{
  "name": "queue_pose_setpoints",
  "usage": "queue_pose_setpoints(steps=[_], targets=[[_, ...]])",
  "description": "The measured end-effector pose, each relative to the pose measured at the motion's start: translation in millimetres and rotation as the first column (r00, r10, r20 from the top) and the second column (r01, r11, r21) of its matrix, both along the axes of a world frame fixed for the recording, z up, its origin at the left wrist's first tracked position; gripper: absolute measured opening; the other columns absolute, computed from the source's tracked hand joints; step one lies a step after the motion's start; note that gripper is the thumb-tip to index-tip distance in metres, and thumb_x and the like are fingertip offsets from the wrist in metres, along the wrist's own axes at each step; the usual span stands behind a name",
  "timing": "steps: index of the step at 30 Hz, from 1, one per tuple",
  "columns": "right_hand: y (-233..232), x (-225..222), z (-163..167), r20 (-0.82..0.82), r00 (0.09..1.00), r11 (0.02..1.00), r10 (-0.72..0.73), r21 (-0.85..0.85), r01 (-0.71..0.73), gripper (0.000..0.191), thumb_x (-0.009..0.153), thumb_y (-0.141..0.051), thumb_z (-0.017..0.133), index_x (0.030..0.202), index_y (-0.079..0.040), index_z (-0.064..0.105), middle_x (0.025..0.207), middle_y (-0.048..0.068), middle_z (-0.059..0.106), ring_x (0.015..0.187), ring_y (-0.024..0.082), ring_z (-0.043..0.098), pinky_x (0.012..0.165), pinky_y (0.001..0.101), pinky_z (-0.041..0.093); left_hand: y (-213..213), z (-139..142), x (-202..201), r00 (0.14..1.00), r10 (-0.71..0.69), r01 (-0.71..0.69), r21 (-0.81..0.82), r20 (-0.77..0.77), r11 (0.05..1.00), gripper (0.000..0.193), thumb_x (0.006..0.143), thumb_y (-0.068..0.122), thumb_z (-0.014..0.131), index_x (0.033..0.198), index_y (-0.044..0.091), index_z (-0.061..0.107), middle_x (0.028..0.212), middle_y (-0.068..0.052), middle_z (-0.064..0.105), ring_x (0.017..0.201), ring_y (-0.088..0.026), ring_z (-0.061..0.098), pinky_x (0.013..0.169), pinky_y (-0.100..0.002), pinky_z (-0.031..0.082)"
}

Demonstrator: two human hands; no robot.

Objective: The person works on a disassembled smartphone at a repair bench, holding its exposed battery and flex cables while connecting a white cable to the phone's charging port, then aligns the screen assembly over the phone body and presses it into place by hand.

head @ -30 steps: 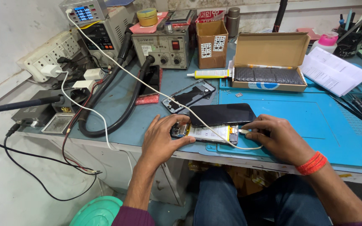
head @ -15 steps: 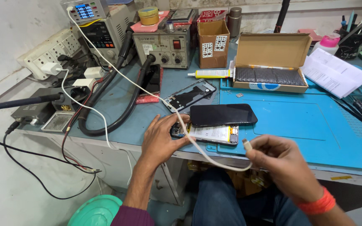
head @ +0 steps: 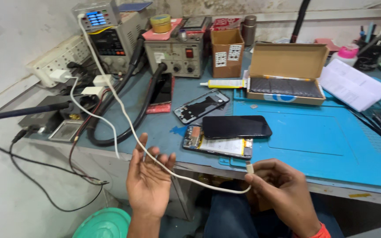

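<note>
While I look down from the head camera, both hands hover at the near edge of the table (head: 323,145), which is covered by a blue mat. My right hand (head: 283,194) has its grip pinched closed on the plug end of a white cable (head: 128,119), thumb and fingertips meeting around the small connector, which points up. My left hand (head: 148,180) is palm up with its grip fully spread; the cable lies loosely across the fingers and is not clasped.

From the right hand the cable sags in a shallow loop below the table edge, crosses the left hand, then climbs far and left over the table to a small meter with a blue display (head: 95,17) at the far left corner.

Just beyond the hands, near the table edge, lies an opened phone (head: 219,145) with its insides and pale battery showing. A black screen panel (head: 237,127) lies partly over its far side. A little farther and to the left rests a grey phone back frame (head: 201,105).

Farther away stand a grey bench power unit with knobs (head: 177,55), a small brown carton (head: 228,53) and an open cardboard box (head: 287,72) to the right. A white glue tube (head: 223,83) lies between them. A white power strip (head: 58,61) runs along the left wall. A green bucket (head: 104,224) sits on the floor at near left.
</note>
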State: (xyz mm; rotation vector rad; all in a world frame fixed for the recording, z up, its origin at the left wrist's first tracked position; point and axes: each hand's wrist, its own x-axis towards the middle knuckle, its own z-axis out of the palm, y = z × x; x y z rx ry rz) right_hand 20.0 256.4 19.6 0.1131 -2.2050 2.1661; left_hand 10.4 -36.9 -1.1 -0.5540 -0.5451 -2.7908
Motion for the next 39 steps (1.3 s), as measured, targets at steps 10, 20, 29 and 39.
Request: queue_pose_setpoints(steps=[10,20,29,39], targets=[[6,-18,40,-0.465,0.877,0.720,-0.117,0.569,0.398,0.025,0.087,-0.015,0.074,0.111,-0.008,0.079,0.080,0.010,0.073,0.060,0.018,0.065,0.056,0.0333,0.053,12,14,0,0.773,0.615,-0.281,-0.783,0.159,0.555,0.055,0.093,0.007,0.059,0.145,0.015,0.039,0.092,-0.011,0.076,0.072,-0.016,0.075,0.067,-0.031,0.063],[21,-49,49,-0.252,0.964,0.511,0.082,0.841,0.177,0.019,0.087,-0.023,0.075,0.101,-0.011,0.081,0.090,0.011,0.074,0.077,0.034,0.071,0.071,0.0427,0.055,17,37,-10,0.650,0.708,0.041,-0.919,-0.274,-0.393,0.019,0.086,0.021,0.072,0.102,0.015,0.081,0.071,-0.007,0.071,0.071,-0.027,0.067,0.069,-0.044,0.052],[20,-60,56,-0.198,0.976,0.413,0.090,0.899,0.144,0.016,0.089,-0.023,0.073,0.099,-0.015,0.082,0.093,0.010,0.075,0.085,0.032,0.072,0.079,0.0432,0.055,1,37,-36,0.676,0.400,-0.418,-0.770,-0.619,-0.482,0.053,0.080,0.028,0.080,0.128,0.010,0.066,0.124,-0.008,0.069,0.123,-0.025,0.059,0.118,-0.055,0.022],[24,-68,60,-0.171,0.967,0.414,0.189,0.907,0.080,0.023,0.088,-0.020,0.074,0.109,-0.014,0.081,0.102,0.009,0.075,0.088,0.033,0.072,0.079,0.0430,0.056,-1,35,-42,0.784,0.402,-0.306,-0.857,-0.474,-0.414,0.060,0.079,0.035,0.081,0.130,0.010,0.062,0.115,-0.004,0.078,0.144,-0.026,0.044,0.122,-0.057,-0.002]])
